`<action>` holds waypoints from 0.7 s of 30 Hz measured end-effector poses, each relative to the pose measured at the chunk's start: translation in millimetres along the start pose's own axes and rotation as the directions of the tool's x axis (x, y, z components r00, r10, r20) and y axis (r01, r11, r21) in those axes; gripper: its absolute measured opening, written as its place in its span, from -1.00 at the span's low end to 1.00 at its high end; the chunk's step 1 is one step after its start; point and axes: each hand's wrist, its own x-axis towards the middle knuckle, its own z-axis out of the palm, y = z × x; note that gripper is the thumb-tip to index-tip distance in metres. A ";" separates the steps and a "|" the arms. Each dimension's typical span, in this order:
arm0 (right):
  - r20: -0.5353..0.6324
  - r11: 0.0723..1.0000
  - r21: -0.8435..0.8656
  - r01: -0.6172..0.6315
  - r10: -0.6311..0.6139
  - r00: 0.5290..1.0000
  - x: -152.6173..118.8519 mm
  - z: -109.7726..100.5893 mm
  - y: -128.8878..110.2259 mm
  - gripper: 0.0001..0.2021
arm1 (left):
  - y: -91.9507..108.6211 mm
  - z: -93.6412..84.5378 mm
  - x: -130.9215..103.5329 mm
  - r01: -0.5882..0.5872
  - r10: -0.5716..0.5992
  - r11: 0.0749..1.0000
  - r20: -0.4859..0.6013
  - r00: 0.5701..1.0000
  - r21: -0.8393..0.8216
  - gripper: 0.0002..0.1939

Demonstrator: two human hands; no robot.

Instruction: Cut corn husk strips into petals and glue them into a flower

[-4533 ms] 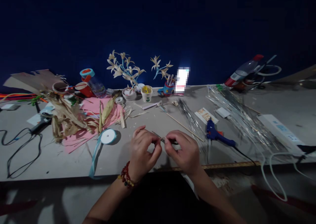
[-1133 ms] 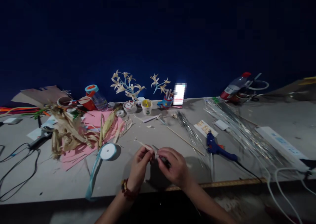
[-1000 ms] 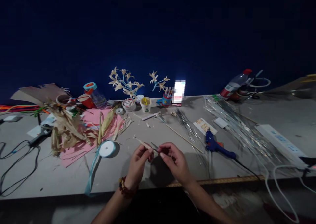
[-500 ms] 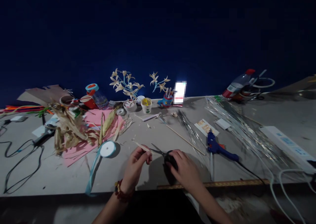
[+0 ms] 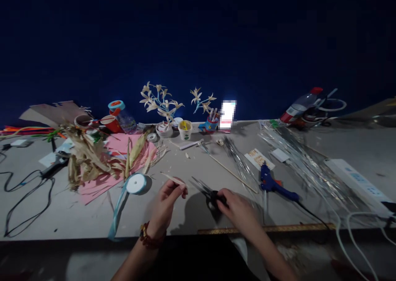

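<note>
Two bare hands work over a grey tabletop (image 5: pixel 93 221). Just right of a blue ribbon spool (image 5: pixel 140 184), we see the left hand (image 5: pixel 167 199), its thumb and bent forefinger pinching a pale strip (image 5: pixel 170 178) whose long axis slants away and leftward past the fingertips. Right of that pinch, across a small gap, come the tips of black-handled scissors (image 5: pixel 211 193), angled forward and leftward at the left hand; blur keeps us from judging how far the blades part. The right hand (image 5: pixel 233 204), the nearer to us of neither tip nor strip, curls thumb and fingers around the handles; we cannot tell whether any pass through the loops.
</note>
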 end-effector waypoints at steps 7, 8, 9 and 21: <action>0.326 0.489 0.828 -0.275 -0.021 0.945 -6.7 7.4 -25.3 -0.51 | 11.8 4.2 2.0 0.001 -0.004 0.993 -0.029 1.000 -0.118 -0.81; 0.347 0.453 0.839 -0.301 -0.020 0.938 -9.6 8.9 -31.0 -0.48 | 13.5 6.3 2.0 0.010 -0.011 0.991 -0.006 1.000 -0.136 -0.80; 0.358 0.428 0.846 -0.317 -0.017 0.933 -12.5 9.9 -36.3 -0.46 | 15.0 8.3 1.9 0.021 -0.019 0.988 0.016 1.000 -0.152 -0.79; 0.344 0.477 0.839 -0.263 -0.090 0.935 -12.3 4.9 -59.0 -0.47 | 20.2 22.2 -4.9 0.127 -0.108 0.968 0.100 0.989 -0.216 -0.81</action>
